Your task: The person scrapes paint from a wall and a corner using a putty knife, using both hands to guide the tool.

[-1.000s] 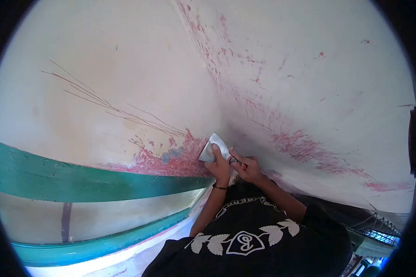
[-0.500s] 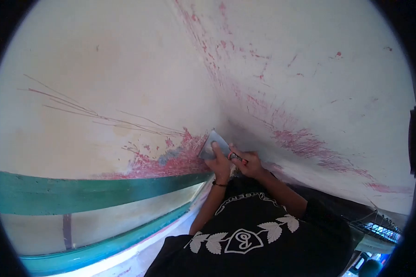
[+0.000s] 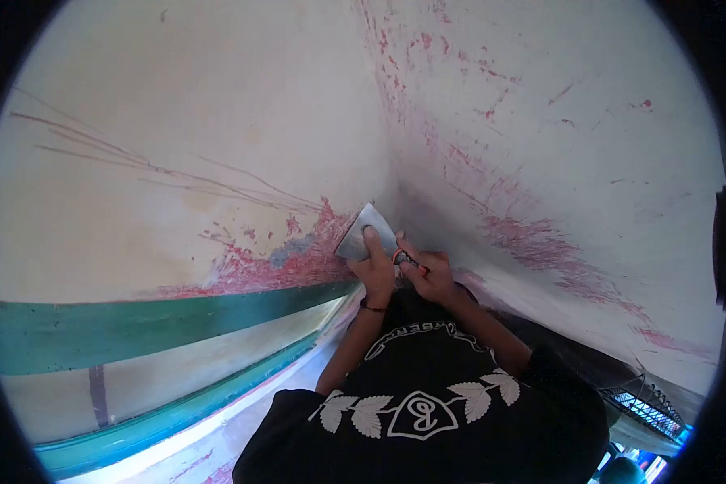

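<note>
A paint scraper (image 3: 361, 231) with a broad metal blade lies against the left wall near the corner, its edge on scraped reddish patches (image 3: 315, 268). My right hand (image 3: 429, 277) is closed around its red-and-black handle (image 3: 410, 260). With my left hand (image 3: 376, 270) I grip the lower part of the blade, one digit pressed flat on its face. A dark bracelet (image 3: 371, 306) circles my left wrist. The blade's underside is hidden.
Below the patches runs a green painted band (image 3: 153, 329), with a second green strip (image 3: 185, 419) lower down. The right wall (image 3: 589, 185) carries more reddish scratches. A dark wire rack (image 3: 649, 407) stands at lower right.
The view has shifted, so the hands and scraper appear slightly higher in it. Both hands keep the same hold, and the blade stays by the same reddish patch.
</note>
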`<state>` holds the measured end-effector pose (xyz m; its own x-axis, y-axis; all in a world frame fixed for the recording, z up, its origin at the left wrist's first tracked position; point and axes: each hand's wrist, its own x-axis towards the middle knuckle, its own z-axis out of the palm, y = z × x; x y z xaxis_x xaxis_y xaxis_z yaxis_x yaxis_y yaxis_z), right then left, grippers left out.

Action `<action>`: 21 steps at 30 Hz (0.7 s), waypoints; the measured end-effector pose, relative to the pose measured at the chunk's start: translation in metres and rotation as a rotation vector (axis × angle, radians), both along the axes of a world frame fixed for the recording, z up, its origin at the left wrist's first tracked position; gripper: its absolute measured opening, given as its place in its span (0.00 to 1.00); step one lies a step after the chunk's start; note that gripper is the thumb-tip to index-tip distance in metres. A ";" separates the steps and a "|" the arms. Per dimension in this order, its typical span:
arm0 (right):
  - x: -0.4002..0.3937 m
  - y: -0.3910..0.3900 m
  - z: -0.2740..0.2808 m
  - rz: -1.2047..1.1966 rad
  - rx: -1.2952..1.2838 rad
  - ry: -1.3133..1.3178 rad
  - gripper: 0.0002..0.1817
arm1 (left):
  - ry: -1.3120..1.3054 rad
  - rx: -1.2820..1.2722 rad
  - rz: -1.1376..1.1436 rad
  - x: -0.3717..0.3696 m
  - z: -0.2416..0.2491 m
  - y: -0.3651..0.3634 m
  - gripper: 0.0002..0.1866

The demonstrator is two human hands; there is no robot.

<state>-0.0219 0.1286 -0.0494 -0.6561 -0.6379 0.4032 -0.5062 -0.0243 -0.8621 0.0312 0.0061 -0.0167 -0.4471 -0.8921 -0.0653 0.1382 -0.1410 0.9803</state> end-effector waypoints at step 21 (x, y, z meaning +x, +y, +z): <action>0.007 0.005 -0.014 -0.039 0.018 -0.003 0.27 | 0.032 0.108 0.054 -0.005 0.009 0.013 0.18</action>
